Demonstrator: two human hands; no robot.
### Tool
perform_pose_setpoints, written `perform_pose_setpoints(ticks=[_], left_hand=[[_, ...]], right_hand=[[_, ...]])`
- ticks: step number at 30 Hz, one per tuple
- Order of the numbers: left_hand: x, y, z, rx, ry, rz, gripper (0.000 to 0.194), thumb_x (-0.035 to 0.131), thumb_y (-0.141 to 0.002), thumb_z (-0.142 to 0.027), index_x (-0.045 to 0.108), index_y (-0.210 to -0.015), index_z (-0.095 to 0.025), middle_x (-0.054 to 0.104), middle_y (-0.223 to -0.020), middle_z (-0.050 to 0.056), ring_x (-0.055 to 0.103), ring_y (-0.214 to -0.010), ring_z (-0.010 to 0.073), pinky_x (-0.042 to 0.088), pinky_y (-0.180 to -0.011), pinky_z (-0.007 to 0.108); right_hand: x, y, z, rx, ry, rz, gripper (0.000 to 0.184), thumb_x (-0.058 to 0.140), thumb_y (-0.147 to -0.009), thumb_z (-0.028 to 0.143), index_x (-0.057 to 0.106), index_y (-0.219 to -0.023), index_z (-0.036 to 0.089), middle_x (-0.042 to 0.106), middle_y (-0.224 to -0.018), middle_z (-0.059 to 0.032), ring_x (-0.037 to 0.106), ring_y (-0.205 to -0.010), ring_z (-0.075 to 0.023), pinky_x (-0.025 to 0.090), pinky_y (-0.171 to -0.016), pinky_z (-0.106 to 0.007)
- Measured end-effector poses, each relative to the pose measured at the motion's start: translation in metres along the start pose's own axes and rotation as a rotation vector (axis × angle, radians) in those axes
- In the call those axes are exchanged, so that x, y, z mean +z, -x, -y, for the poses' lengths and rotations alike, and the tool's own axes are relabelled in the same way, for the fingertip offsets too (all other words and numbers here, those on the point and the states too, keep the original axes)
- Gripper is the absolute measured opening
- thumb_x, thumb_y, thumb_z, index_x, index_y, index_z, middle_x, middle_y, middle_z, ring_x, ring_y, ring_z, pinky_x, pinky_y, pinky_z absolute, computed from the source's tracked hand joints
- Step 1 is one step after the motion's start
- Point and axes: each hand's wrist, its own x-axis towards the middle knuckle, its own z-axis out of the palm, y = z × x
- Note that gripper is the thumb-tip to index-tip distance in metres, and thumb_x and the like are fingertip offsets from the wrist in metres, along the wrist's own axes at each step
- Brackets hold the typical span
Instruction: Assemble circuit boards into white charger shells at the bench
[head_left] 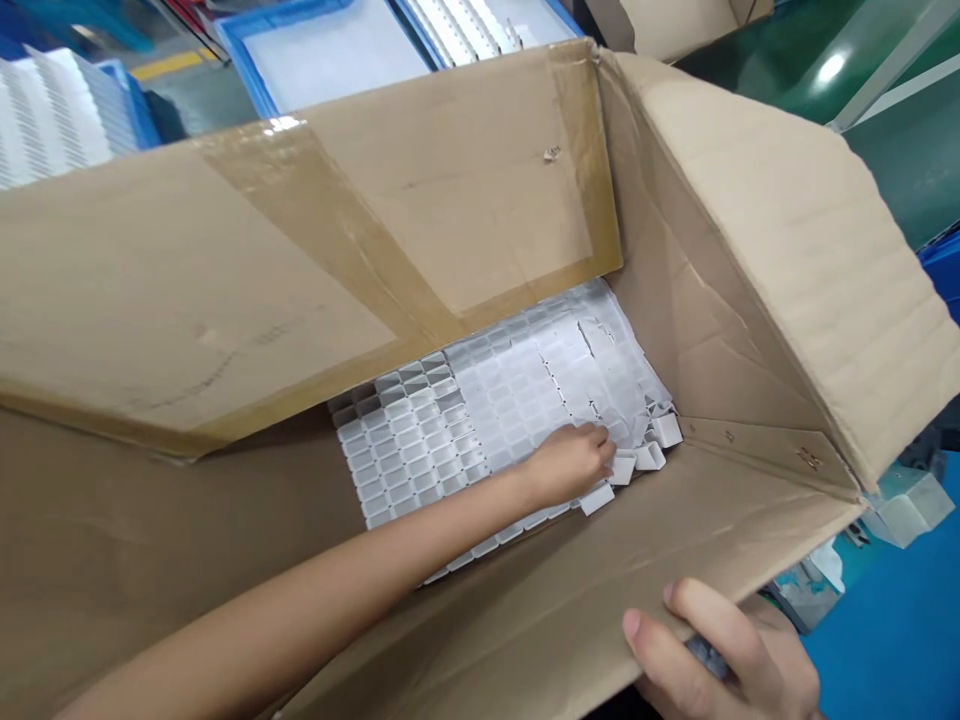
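My left hand (574, 462) reaches deep into a large cardboard box (480, 640), its fingers curled closed at the near edge of a thin translucent plastic sheet (517, 385). Its fingertips are partly hidden, but creases in the sheet run toward them. Under and beside the sheet lie rows of small white rectangular plastic pieces (409, 440), packed like a grid. Several loose white pieces (622, 468) sit tilted by my fingers in the right corner. With my right hand (727, 650) I grip the box's near rim, fingers over the edge. Something grey shows between those fingers; I cannot tell what.
A taped cardboard flap (420, 190) leans inward across the far side, and another flap (795, 200) spreads out at the right. Beyond are blue trays (259, 75) and stacked white ribbed parts (56, 115). Small whitish blocks (907, 508) lie outside at right.
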Motion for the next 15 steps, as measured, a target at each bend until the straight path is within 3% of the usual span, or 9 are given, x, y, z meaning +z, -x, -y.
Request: perform_pose_setpoints(ticks=[2,6,11,15], left_hand=[[0.003,0.002,-0.009,0.089,-0.032,0.034,0.022,0.057,-0.089,-0.024,0.062,-0.108,-0.014,0.064,-0.107,0.016,0.061,-0.098,0.0299,0.049,-0.076,0.038],[0.015,0.006,-0.014,0.217,-0.103,0.084,0.040,0.063,-0.079,-0.012,0.059,-0.119,-0.019,0.064,-0.113,0.013,0.061,-0.098,0.0276,0.048,-0.076,0.037],[0.021,0.014,-0.006,0.294,-0.174,0.057,0.017,0.053,-0.087,-0.010,0.064,-0.099,-0.016,0.065,-0.107,0.013,0.060,-0.097,0.0256,0.045,-0.078,0.036],[0.023,0.028,0.009,0.316,-0.197,-0.010,0.020,0.043,-0.093,-0.010,0.061,-0.099,-0.017,0.065,-0.114,0.011,0.059,-0.099,0.0228,0.043,-0.079,0.035]], right_hand=[[0.001,-0.004,0.000,0.007,-0.020,-0.065,0.008,0.060,-0.084,0.018,0.066,-0.085,0.023,0.061,-0.078,0.0015,0.059,-0.056,-0.0082,0.048,-0.055,-0.025],[0.001,-0.008,0.001,0.022,-0.058,-0.066,0.013,0.058,-0.085,0.014,0.068,-0.083,0.022,0.059,-0.085,-0.0003,0.059,-0.061,-0.0083,0.047,-0.058,-0.025],[-0.001,-0.006,0.002,0.024,-0.078,-0.057,0.012,0.060,-0.084,0.014,0.068,-0.079,0.022,0.058,-0.087,-0.0010,0.060,-0.064,-0.0088,0.046,-0.056,-0.026],[-0.003,-0.005,0.001,0.025,-0.083,-0.030,0.011,0.062,-0.081,0.011,0.068,-0.080,0.020,0.057,-0.090,-0.0015,0.060,-0.068,-0.0091,0.046,-0.059,-0.026]])
